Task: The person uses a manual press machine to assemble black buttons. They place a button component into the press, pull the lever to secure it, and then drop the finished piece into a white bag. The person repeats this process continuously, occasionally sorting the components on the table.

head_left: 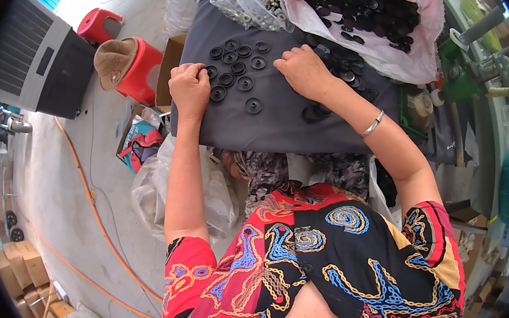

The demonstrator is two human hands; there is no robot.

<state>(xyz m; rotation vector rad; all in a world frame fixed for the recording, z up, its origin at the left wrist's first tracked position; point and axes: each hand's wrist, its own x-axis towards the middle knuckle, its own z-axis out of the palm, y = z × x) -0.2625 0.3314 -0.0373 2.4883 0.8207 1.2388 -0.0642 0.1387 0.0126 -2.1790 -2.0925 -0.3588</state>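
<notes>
Done: about a dozen black discs (236,71) laid in rows on the grey cloth (270,124) | left hand (189,88) pinched on one disc at the rows' left edge | right hand (303,72) flat, fingers loose, on the loose pile (342,75) right of the rows | left: pile and pink bag (399,56) behind it, still full.

Bare grey concrete floor (64,159) in daylight; two red plastic stools (137,68) at ten o'clock, beside a dark box-shaped fan unit (37,58).
</notes>
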